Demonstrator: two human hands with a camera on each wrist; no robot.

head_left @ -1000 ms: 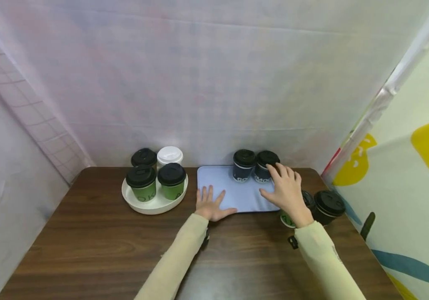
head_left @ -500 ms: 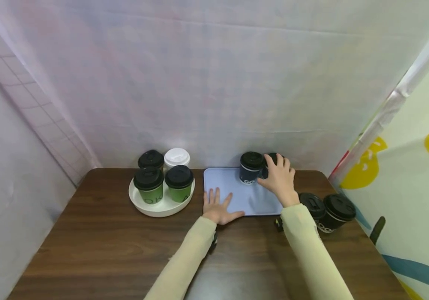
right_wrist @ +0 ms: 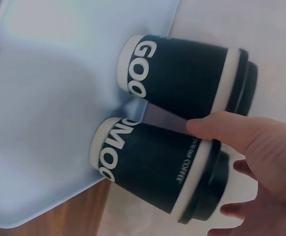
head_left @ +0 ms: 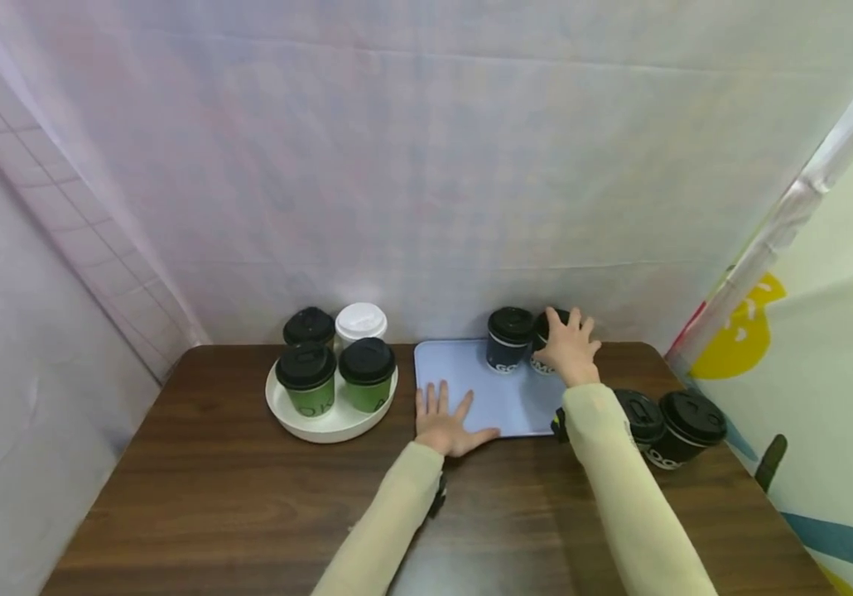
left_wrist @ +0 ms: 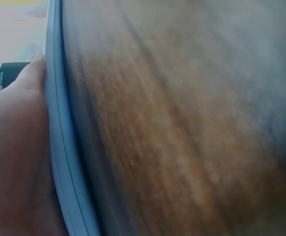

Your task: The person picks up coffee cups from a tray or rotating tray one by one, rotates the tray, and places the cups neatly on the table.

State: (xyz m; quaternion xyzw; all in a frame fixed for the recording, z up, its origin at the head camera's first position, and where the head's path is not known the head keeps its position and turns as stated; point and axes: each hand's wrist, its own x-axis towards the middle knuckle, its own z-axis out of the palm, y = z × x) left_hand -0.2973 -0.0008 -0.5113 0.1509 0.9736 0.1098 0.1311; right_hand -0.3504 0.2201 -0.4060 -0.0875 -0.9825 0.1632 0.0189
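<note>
My left hand (head_left: 447, 426) lies with fingers spread over the near left corner of a pale blue tray (head_left: 527, 406). In the left wrist view, its thumb runs along the tray's rim (left_wrist: 62, 123). My right hand (head_left: 572, 348) reaches over the tray's back right, fingers spread about the black lid of a dark paper coffee cup (right_wrist: 148, 167). In the right wrist view, its thumb overlaps the lid end, and the other fingertips (right_wrist: 234, 209) show past the lid. A matching coffee cup (right_wrist: 182, 76) stands just left of it on the tray.
Left of the tray, a round white dish (head_left: 288, 420) holds two green cups (head_left: 312, 397), a black-lidded cup (head_left: 310, 325) and a white-lidded cup (head_left: 361, 321). Black-lidded cups (head_left: 691, 418) stand at the right, partly behind my right sleeve. A pale curtain (head_left: 426, 182) hangs behind the table.
My right hand has moved from beside the right-hand cup on the tray to over its lid. The left hand stays on the tray corner. The head view has shifted slightly.
</note>
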